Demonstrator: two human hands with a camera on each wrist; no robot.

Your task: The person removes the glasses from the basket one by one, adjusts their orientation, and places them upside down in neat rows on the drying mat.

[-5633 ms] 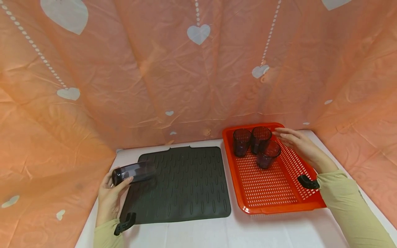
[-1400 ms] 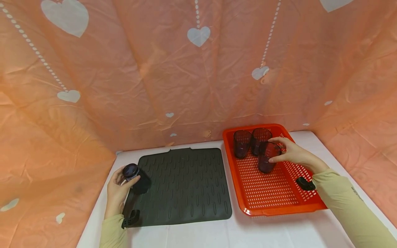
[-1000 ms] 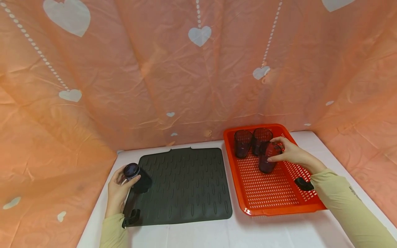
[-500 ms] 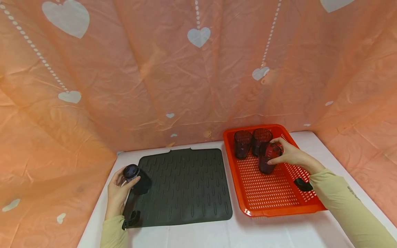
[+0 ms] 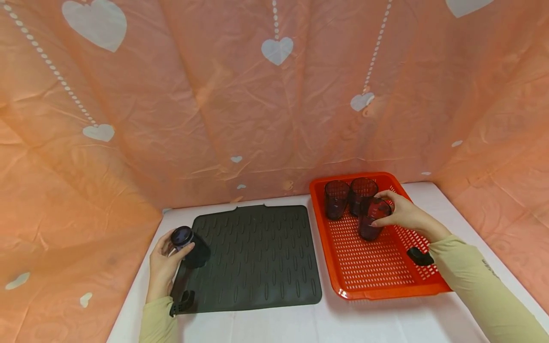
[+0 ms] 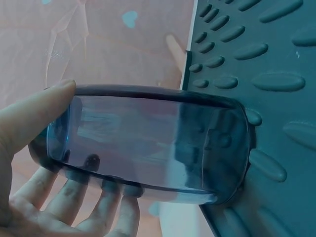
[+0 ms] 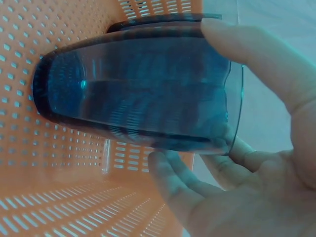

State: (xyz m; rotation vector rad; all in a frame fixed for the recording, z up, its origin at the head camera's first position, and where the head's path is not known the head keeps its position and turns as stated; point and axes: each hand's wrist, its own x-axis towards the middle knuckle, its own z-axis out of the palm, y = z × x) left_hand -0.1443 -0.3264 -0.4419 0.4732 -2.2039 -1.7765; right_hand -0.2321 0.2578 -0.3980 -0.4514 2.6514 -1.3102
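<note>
The dark cup [image 5: 190, 247] at the lower left of the head view stands upside down at the left edge of the ribbed black mat [image 5: 253, 257], its base upward, and the left hand [image 5: 163, 267] holds it with the thumb on one side and the fingers [image 6: 106, 207] curled round the other; the left wrist view shows the cup's mouth against the mat's ridges. At the right of centre in the head view, a second dark cup [image 5: 372, 218] stands upright, mouth up, in the far half of the orange perforated basket [image 5: 377, 271], and the right hand [image 5: 405, 215] grips it near the rim, thumb on the near side and fingers [image 7: 173, 187] wrapped round the far side, as the right wrist view shows with the cup's base against the basket floor. Just behind that cup, in the basket's far corner, stand two more dark cups [image 5: 335, 198], side by side and upright, near the held one; whether they touch it cannot be told. The mat and the basket lie side by side on the white bench [image 5: 326, 319], with a narrow strip of bench between them. An orange curtain with white hearts [image 5: 277, 50] fills the upper frame and both sides. Pale green sleeves [image 5: 472, 281] cover both forearms, and a black strap sits at each wrist.
</note>
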